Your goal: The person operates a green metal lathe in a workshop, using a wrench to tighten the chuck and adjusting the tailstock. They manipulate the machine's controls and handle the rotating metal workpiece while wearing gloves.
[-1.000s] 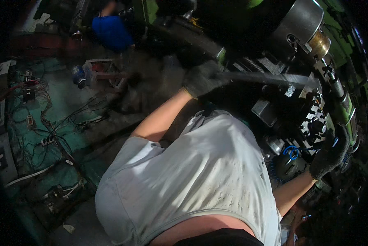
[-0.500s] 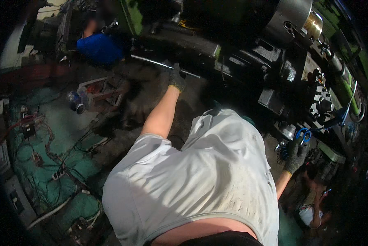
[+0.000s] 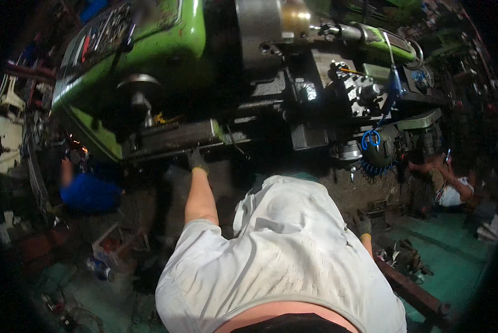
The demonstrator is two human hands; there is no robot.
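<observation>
We've swung round, green lathe ahead; left hand now reaches its front edge, putting our work machine-side. Thin rod runs along that edge, right at left hand; too dark to tell grip. 2 hands well apart: right hand dropped low, finger state unclear, far from rod.

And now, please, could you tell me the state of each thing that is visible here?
Left hand: gloved, at a thin metal rod; grip unclear.
Right hand: gloved, lowered; finger position unclear.
Blue hose: looped.
White shirt: creased, smudged.
Hand tools: lying on the green machine.
Metal chuck: turning or stopped, cannot tell.
</observation>
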